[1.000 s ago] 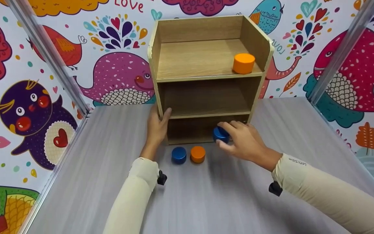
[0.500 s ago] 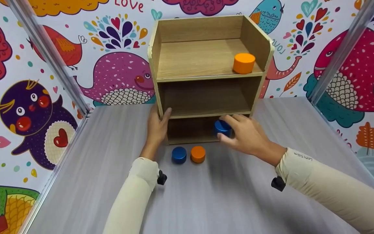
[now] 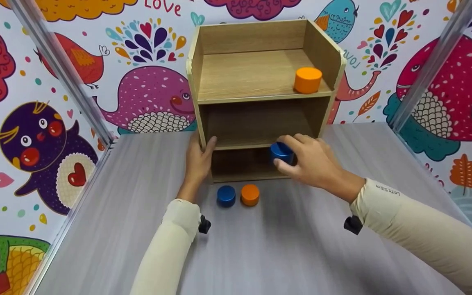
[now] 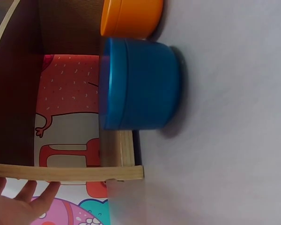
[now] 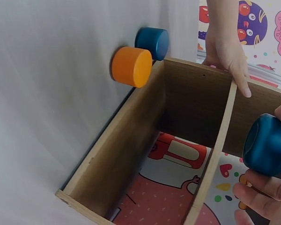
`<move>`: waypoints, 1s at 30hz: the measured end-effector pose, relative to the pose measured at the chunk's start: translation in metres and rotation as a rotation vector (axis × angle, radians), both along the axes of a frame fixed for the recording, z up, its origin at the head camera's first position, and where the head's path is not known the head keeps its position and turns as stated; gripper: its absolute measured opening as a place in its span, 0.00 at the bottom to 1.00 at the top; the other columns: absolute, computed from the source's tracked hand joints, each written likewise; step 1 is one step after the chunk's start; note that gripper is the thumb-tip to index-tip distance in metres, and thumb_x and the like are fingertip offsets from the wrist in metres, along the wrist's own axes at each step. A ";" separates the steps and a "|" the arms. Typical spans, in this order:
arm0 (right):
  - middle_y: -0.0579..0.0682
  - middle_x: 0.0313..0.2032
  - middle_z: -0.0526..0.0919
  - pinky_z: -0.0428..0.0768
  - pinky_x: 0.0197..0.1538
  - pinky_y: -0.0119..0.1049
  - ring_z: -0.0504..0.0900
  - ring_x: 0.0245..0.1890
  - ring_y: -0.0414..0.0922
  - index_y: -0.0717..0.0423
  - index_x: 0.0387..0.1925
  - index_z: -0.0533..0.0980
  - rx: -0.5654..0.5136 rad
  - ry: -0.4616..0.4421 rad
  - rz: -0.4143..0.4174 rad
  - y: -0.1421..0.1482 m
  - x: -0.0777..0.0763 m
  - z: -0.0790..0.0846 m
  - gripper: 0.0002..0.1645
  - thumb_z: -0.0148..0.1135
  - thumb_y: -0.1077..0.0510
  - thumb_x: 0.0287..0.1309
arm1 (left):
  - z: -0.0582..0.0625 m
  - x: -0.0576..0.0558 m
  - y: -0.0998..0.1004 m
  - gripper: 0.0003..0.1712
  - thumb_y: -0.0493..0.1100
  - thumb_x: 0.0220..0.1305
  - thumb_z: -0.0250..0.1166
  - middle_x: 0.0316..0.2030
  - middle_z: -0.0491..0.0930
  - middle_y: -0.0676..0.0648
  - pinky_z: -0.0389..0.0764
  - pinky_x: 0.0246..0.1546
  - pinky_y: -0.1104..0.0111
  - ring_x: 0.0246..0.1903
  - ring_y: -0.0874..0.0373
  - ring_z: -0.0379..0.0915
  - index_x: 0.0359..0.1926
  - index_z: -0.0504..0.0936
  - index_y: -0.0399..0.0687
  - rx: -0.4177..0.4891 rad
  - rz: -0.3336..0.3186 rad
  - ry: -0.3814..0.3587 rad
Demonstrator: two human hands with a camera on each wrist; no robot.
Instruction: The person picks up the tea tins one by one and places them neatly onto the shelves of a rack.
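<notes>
My right hand [image 3: 316,159] grips a round blue tin [image 3: 281,152] between thumb and fingers, in front of the small wooden shelf [image 3: 252,71]. In the head view this tin overlaps the front edge of the middle board. The right wrist view shows the held blue tin [image 5: 266,145] tilted, with fingers along one side. My left hand [image 3: 198,162] grips the shelf's left side panel, thumb at the front edge, fingers around the outside. A second blue tin [image 3: 226,196] and an orange tin [image 3: 250,195] stand on the table before the shelf.
Another orange tin [image 3: 308,80] sits on the top board at the right front. The shelf has two lower compartments and an open back, seen in the right wrist view. Printed cartoon walls [image 3: 150,98] with metal posts [image 3: 68,78] enclose the grey table [image 3: 137,188].
My right hand has raised the blue tin from before the bottom compartment toward the middle board's edge. The left hand and the other tins stay where they were.
</notes>
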State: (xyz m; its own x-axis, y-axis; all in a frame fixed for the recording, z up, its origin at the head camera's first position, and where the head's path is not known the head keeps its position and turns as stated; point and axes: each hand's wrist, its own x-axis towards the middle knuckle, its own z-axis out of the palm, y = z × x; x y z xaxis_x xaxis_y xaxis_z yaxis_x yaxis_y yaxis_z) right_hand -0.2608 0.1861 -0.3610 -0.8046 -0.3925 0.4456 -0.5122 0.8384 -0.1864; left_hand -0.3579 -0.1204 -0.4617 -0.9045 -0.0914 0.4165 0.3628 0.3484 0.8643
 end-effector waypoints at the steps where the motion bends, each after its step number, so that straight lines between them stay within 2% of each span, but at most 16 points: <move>1: 0.52 0.46 0.85 0.82 0.48 0.54 0.83 0.43 0.52 0.44 0.59 0.77 0.000 -0.001 -0.001 0.000 0.000 0.002 0.30 0.64 0.35 0.62 | 0.000 0.000 0.000 0.40 0.57 0.75 0.60 0.71 0.68 0.41 0.63 0.73 0.52 0.72 0.49 0.64 0.78 0.58 0.45 -0.003 0.001 0.001; 6: 0.52 0.46 0.85 0.81 0.47 0.53 0.83 0.43 0.53 0.44 0.59 0.78 0.006 0.011 -0.005 -0.003 0.000 0.011 0.30 0.64 0.34 0.62 | 0.000 0.000 0.000 0.41 0.56 0.75 0.60 0.71 0.68 0.39 0.63 0.73 0.52 0.72 0.48 0.63 0.78 0.58 0.42 -0.019 0.009 0.011; 15: 0.52 0.48 0.85 0.81 0.48 0.53 0.82 0.44 0.53 0.43 0.60 0.77 -0.002 0.002 -0.018 -0.006 0.000 0.026 0.30 0.63 0.34 0.62 | 0.001 -0.001 0.000 0.40 0.56 0.75 0.60 0.70 0.69 0.39 0.64 0.72 0.52 0.71 0.48 0.65 0.78 0.59 0.42 -0.015 0.007 0.013; 30: 0.52 0.43 0.84 0.85 0.41 0.47 0.81 0.35 0.51 0.43 0.59 0.78 -0.045 0.059 -0.006 -0.008 -0.007 0.050 0.29 0.63 0.34 0.62 | 0.002 0.000 0.000 0.39 0.58 0.75 0.59 0.70 0.70 0.41 0.64 0.73 0.52 0.71 0.50 0.65 0.78 0.60 0.46 -0.021 -0.008 0.009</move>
State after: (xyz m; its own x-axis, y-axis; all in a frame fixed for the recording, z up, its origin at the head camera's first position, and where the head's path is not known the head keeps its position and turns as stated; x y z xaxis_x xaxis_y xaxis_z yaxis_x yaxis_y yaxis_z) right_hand -0.2677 0.1778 -0.3108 -0.7790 -0.3656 0.5093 -0.5179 0.8331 -0.1942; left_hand -0.3577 -0.1203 -0.4593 -0.9013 -0.0751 0.4267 0.3738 0.3632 0.8534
